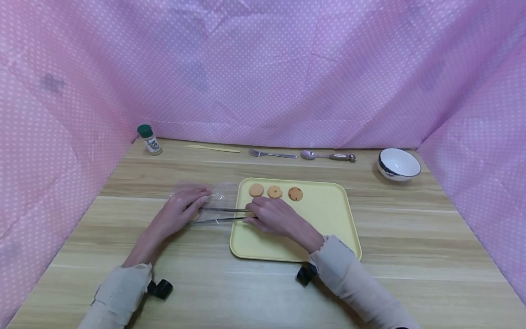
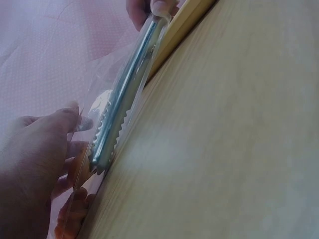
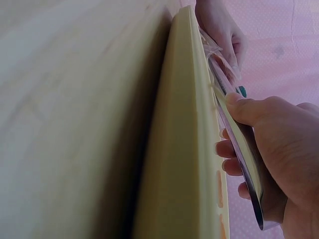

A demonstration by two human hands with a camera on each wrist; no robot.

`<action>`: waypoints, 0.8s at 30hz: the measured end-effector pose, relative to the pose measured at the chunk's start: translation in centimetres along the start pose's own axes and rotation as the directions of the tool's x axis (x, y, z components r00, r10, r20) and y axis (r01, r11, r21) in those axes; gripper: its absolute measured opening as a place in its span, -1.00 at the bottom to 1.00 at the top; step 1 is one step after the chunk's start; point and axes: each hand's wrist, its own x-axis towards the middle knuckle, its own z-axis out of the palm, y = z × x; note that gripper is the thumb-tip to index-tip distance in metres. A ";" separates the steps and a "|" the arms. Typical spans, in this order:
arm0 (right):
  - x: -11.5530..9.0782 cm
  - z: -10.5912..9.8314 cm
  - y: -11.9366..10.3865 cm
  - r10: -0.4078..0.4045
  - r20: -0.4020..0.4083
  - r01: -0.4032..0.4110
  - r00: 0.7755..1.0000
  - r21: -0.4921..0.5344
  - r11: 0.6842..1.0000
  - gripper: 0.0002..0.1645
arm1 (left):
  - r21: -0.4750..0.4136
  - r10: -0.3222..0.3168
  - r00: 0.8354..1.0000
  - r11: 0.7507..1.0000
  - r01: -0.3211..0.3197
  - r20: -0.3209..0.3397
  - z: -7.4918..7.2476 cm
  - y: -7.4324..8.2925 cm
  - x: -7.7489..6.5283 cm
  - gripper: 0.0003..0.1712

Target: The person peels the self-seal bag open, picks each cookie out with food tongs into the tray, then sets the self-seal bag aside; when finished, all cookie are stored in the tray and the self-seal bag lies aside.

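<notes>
My right hand [image 1: 277,217] grips a pair of metal tongs [image 1: 226,210] over the left part of a yellow tray [image 1: 324,219]. The tongs point left, and their serrated tips are inside a clear plastic bag [image 2: 97,79]. At the bag's left side, my left hand [image 1: 178,210] pinches the plastic between thumb and fingers. Orange-brown cookies [image 2: 74,214] lie in the bag near the tong tips, partly hidden by the left fingers and glare. On the tray's back left sit a plain round cookie [image 1: 256,190], a flower-shaped cookie [image 1: 275,192] and a dark-specked cookie [image 1: 295,194].
Along the table's back edge lie a pale yellow knife [image 1: 213,148], a fork [image 1: 273,154] and a spoon [image 1: 328,156]. A green-capped shaker [image 1: 149,140] stands at the back left, a white bowl [image 1: 399,163] at the back right. Pink dotted cloth [image 1: 263,73] surrounds the table.
</notes>
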 end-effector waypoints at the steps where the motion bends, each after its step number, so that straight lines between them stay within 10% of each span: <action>1: -0.1 0.0 0.0 0.005 0.000 -0.005 1.000 0.002 1.000 -0.73 | -0.001 0.002 1.000 1.000 -0.002 -0.001 0.0 0.0 0.0 -0.63; 24: -2.0 -0.8 0.9 0.013 -0.039 -0.011 0.999 0.048 0.999 -0.76 | -0.001 -0.030 0.999 1.000 0.030 0.017 -0.1 0.2 0.0 -0.61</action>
